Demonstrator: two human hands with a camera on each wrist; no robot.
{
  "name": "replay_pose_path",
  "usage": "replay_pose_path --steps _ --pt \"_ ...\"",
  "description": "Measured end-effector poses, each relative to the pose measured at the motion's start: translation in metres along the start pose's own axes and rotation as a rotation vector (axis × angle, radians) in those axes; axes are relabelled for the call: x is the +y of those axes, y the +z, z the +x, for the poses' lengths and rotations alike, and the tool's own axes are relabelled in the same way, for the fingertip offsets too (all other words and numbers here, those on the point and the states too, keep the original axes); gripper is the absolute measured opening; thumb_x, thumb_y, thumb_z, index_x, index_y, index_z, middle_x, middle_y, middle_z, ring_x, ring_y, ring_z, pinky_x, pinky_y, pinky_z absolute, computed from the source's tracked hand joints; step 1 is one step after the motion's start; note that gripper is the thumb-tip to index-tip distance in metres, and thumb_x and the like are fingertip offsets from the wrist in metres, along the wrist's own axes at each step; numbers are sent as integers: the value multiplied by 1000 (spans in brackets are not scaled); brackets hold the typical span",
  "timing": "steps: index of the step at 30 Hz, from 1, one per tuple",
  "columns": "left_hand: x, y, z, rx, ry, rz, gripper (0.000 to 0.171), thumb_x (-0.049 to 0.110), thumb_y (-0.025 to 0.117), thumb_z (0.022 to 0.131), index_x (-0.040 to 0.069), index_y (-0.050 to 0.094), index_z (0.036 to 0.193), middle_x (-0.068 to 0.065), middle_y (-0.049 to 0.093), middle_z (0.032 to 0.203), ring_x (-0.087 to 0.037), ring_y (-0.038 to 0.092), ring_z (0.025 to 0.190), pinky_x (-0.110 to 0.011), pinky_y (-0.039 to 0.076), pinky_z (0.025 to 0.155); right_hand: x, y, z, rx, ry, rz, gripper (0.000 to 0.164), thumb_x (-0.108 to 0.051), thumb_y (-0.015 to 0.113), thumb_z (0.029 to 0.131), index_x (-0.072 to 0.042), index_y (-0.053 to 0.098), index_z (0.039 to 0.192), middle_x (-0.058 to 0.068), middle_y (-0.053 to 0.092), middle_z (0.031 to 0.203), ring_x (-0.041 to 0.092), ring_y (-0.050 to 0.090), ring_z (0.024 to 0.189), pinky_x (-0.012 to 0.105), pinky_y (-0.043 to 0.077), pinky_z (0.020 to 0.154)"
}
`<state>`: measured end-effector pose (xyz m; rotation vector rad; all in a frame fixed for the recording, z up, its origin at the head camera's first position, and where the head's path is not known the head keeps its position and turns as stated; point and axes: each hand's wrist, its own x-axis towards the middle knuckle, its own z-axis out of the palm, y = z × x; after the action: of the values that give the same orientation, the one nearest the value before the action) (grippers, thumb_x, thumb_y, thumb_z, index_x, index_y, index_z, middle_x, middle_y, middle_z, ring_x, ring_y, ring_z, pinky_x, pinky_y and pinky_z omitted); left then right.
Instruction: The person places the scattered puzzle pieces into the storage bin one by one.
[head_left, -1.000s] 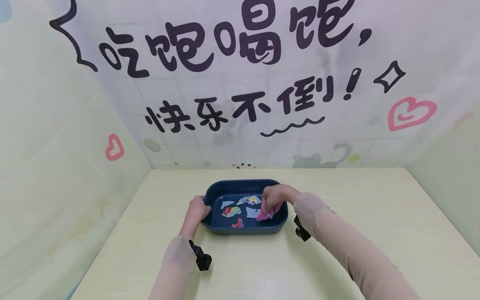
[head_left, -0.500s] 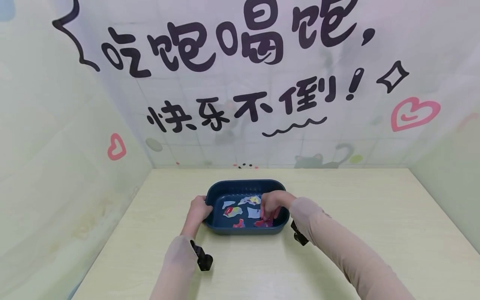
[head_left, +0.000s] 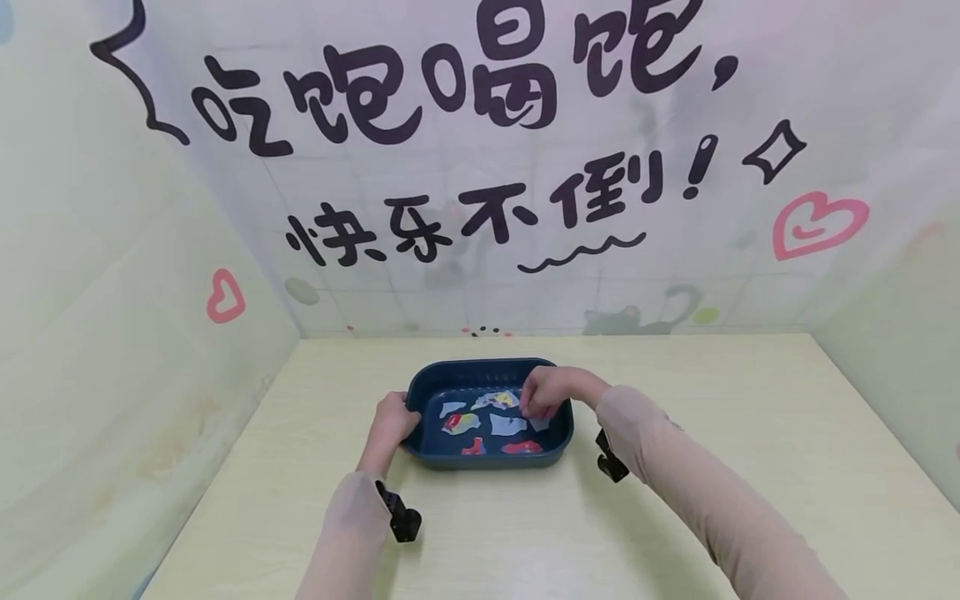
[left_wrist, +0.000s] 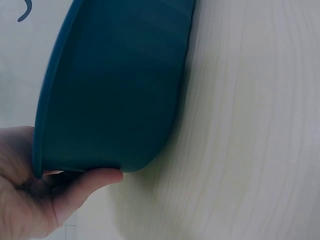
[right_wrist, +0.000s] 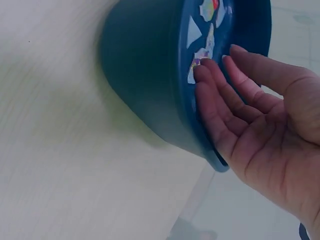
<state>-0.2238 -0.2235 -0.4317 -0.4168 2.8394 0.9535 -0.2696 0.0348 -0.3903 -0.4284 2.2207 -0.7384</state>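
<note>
A dark blue plastic basin [head_left: 487,461] sits on the table with several torn paper pieces lying flat inside. My left hand [head_left: 396,418] grips its left end, the thumb against the outer wall in the left wrist view. Over the basin's right end is my right hand [head_left: 546,392], fingers bent and relaxed, thumb a little apart from them, nothing seen between them. A pale blue piece [head_left: 539,424] shows just below it, and a red piece [head_left: 521,447] lies at the front right. Other pieces include a larger pale blue one [head_left: 508,425], a red-and-yellow one [head_left: 461,423] and a small red one [head_left: 474,447].
The light wooden table [head_left: 495,533] runs back to a printed cloth wall [head_left: 450,300] with large black lettering. Cloth walls also close off the left and right sides. A small black camera is strapped at each wrist.
The red piece has left my right hand and now lies at the basin's front right. That hand has risen slightly from it, uncovering a pale blue piece. My left hand keeps its hold.
</note>
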Motion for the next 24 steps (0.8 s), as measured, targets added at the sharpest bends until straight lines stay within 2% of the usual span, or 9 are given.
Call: replay_pose_path --steps 4,10,13,16,18,22,24 --pt "0 -1 2 8 22 21 35 -1 52 78 -11 57 111 -30 59 111 -34 60 95 -42 53 82 6 -6 -4 54 -70 38 19 -8 55 87 3 65 100 10 67 93 15 62 79 31 56 76" --pt "0 0 3 1 29 50 26 -4 49 77 -16 56 98 -30 62 99 -27 61 74 -37 56 62 21 -13 -9 147 -141 96 26 -11 54 89 7 63 104 16 69 93 14 63 77 28 56 71" --pt "-2 0 1 -1 7 57 26 0 48 78 -16 53 97 -30 61 97 -29 62 73 -37 55 60 29 -15 -14 189 -168 148 26 -10 51 89 9 62 105 16 68 90 13 62 74 28 56 70" --pt "-3 -2 -3 39 -3 83 32 6 48 81 -16 50 105 -32 59 103 -36 62 82 -43 55 67 39 -15 -19 234 -188 185 27 -11 50 90 9 61 105 13 68 87 13 61 72 28 56 69" --pt "-2 -3 -5 81 22 102 41 10 48 85 -16 45 115 -33 55 112 -41 59 95 -48 52 78 47 -14 -22 268 -191 211 28 -12 50 90 8 61 105 16 67 87 15 61 73 29 55 68" --pt "3 3 -11 182 142 120 51 14 50 89 -12 36 130 -33 38 133 -45 42 119 -55 42 94 64 -10 -31 339 -187 236 27 -16 50 91 6 60 104 20 65 91 17 61 75 28 54 67" --pt "6 8 -17 227 231 150 50 15 53 89 -9 40 130 -31 34 138 -46 37 124 -56 38 99 72 -5 -36 385 -180 191 26 -16 51 91 5 60 102 18 65 90 16 59 74 27 52 65"
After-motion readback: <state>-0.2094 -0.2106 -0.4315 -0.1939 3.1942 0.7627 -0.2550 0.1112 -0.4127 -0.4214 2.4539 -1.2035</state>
